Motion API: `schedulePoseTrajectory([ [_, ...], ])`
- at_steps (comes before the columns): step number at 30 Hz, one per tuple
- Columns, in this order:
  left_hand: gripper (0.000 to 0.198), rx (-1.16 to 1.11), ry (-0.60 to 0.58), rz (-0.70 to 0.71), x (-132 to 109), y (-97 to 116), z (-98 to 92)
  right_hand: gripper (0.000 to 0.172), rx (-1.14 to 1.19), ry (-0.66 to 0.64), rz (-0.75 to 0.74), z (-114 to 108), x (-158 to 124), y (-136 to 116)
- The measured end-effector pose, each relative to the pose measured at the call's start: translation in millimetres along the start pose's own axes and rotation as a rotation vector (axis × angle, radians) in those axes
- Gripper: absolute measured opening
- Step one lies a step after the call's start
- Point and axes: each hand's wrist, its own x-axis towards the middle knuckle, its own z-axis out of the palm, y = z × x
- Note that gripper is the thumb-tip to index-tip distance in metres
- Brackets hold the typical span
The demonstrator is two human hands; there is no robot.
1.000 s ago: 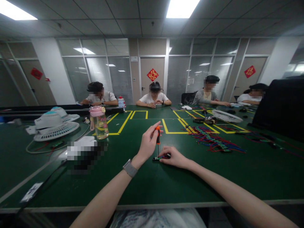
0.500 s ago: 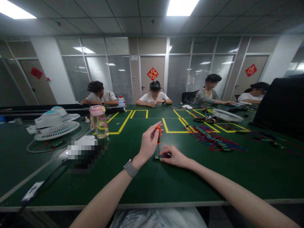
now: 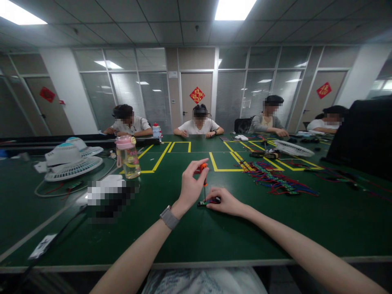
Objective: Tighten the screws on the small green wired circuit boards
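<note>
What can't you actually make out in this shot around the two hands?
- Head view: the small part under the right hand is too small to identify and half covered by the fingers.
- Screwdriver tip: too thin to see where it meets the part.
- Left hand hides most of the handle.
- Blurred patch on the table.

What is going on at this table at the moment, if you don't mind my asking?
A person seated at a green table works on a small part that lies on it. The left hand holds an orange-handled screwdriver upright with its tip down on the part, while the right hand pins the part to the table. A pink-lidded bottle and white fans stand to the left, a bundle of coloured wires lies to the right, and four other people sit along the far side.
</note>
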Motion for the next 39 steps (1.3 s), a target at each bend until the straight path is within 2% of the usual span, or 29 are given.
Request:
schedulePoseTrajectory([
  [2, 0.023, 0.100, 0.050, 0.032, -0.1, 1.4, -1.1, 0.016, 0.003, 0.002, -0.001, 0.3, -0.2, 0.3],
  [4, 0.024, 0.123, 0.045, 0.037, 0.0, 2.2, -2.0, 0.015, 0.004, 0.006, -0.008, 0.8, -0.2, 1.0],
  [9, 0.037, -0.123, -0.094, -0.061, -0.4, 0.3, 0.2, 0.015, 0.015, 0.009, -0.025, 1.3, -0.1, 1.7],
  [16, 0.026, 0.121, 0.022, 0.043, 0.0, 1.9, -2.1, 0.014, 0.009, 0.009, -0.017, 0.2, -0.1, -0.2],
  [22, 0.036, -0.086, -0.056, -0.057, 0.1, 0.4, -0.7, 0.016, -0.015, -0.001, -0.016, -0.2, -0.3, -0.9],
  [29, 0.024, 0.087, 0.051, 0.004, 0.8, 0.1, -2.6, 0.015, -0.010, 0.004, -0.011, -0.3, -0.5, -1.8],
  [36, 0.035, -0.135, -0.017, -0.104, 0.1, 0.1, -0.7, 0.015, -0.011, -0.001, -0.009, -0.9, -0.5, -2.1],
  [39, 0.030, -0.063, 0.017, -0.075, -0.6, 1.2, -0.4, 0.016, -0.010, -0.006, -0.001, -1.2, -0.4, -2.7],
])
